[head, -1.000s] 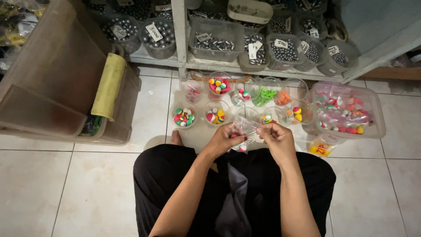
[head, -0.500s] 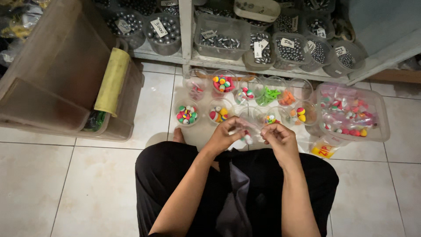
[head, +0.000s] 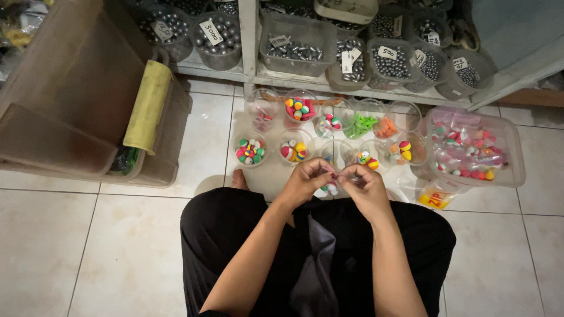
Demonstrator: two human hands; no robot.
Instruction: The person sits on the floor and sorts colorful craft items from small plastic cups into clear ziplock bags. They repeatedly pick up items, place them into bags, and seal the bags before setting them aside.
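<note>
Pale floor tiles [head: 88, 246] run up to a low white shelf [head: 252, 70] stacked with clear tubs of grey metal balls [head: 217, 35], each with a paper tag. On the floor in front sit small round clear cups of bright beads [head: 251, 149], striped and green and orange ones, with a bigger clear tub of small packed bags [head: 470, 147] to the right and a brown box [head: 64, 111] with a yellow roll [head: 147, 105] to the left. A person in black sits over this, a bare toe [head: 238, 179] showing by the cups.

Both hands meet just above the nearest cups. The left hand [head: 305, 181] has fingers curled in, pinching a small pinkish piece [head: 330, 171] at the fingertips. The right hand [head: 367, 185] is closed the same way and touches it from the other side; what exactly it grips I cannot tell, as the fingers hide it.

As a judgement: the pinch is tiny, so the piece could slip and drop among the cups, and a low wrist might tip one
</note>
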